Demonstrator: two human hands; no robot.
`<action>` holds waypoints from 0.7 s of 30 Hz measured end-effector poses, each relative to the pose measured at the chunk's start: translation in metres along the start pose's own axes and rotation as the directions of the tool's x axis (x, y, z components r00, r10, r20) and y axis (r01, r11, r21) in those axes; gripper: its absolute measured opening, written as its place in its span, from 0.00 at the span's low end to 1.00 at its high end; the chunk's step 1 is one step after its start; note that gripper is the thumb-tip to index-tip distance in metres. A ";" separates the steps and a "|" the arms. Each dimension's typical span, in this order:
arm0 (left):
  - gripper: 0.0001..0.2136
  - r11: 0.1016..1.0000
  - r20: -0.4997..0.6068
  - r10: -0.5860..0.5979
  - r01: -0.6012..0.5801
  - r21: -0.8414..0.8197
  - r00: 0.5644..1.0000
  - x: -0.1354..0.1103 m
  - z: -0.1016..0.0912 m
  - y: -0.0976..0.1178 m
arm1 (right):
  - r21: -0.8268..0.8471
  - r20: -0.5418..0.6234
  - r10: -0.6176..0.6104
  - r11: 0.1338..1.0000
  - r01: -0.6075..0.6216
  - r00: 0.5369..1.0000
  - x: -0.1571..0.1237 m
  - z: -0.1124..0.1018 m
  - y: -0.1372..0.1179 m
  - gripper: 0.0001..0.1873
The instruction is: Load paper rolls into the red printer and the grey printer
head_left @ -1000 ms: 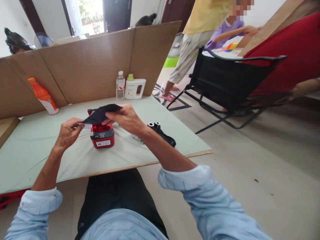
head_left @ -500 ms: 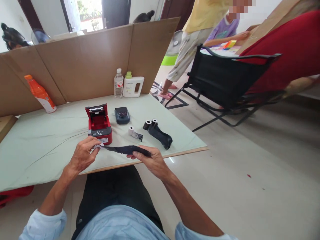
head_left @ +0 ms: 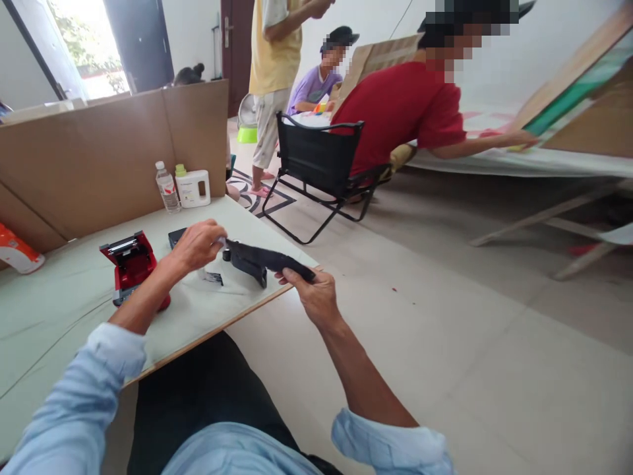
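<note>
My left hand (head_left: 196, 244) pinches one end of a black strip (head_left: 270, 259), and my right hand (head_left: 312, 295) grips its other end just past the table's right edge. The strip is stretched between both hands, above another dark strip and rolls lying on the table. A small red printer (head_left: 132, 265) with its lid raised stands on the pale green table (head_left: 59, 310) to the left of my left arm. A small white roll (head_left: 210, 277) lies under my left hand. A dark device (head_left: 175, 236) is partly hidden behind my left hand.
A cardboard screen (head_left: 99, 158) walls the table's far side, with a water bottle (head_left: 167, 188), a white jug (head_left: 192, 188) and an orange bottle (head_left: 17, 251) before it. A black folding chair (head_left: 316, 161) holds a person in red; two more people are behind.
The camera has swung right. Both hands have carried the black strip from the table's near edge to the right, over the table's corner, still stretched between them.
</note>
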State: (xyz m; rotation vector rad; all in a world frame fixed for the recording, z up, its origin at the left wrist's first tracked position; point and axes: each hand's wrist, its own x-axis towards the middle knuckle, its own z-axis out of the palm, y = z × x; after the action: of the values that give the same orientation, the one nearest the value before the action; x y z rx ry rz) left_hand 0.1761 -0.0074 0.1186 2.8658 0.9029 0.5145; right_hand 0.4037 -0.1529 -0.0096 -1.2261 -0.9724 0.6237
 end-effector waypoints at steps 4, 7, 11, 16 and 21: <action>0.14 0.997 0.114 0.037 -0.044 0.068 0.993 0.088 0.040 -0.012 | -0.203 -0.031 -0.151 0.969 0.142 0.988 0.024 -0.014 0.029 0.15; 0.17 0.994 0.219 0.002 -0.027 0.111 0.976 0.122 0.073 -0.016 | -0.313 0.010 -0.238 0.922 0.230 0.971 0.031 -0.015 0.059 0.15; 0.19 0.992 0.393 -0.061 0.011 0.128 0.917 0.133 0.102 -0.024 | -0.406 0.075 -0.299 0.862 0.303 0.951 0.026 -0.011 0.087 0.14; 0.18 0.990 0.474 -0.079 0.012 0.142 0.877 0.128 0.109 -0.032 | -0.433 0.171 -0.349 0.814 0.388 0.921 0.014 -0.008 0.089 0.15; 0.18 0.992 0.509 -0.039 -0.028 0.122 0.860 0.122 0.100 -0.034 | -0.472 0.215 -0.368 0.771 0.426 0.904 0.005 -0.007 0.089 0.15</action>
State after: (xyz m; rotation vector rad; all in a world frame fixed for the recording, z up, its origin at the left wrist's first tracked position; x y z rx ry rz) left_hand 0.2853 0.0915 0.0536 2.8685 0.8623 -0.3170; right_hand 0.4215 -0.1291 -0.0943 -1.3914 -1.5101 0.0840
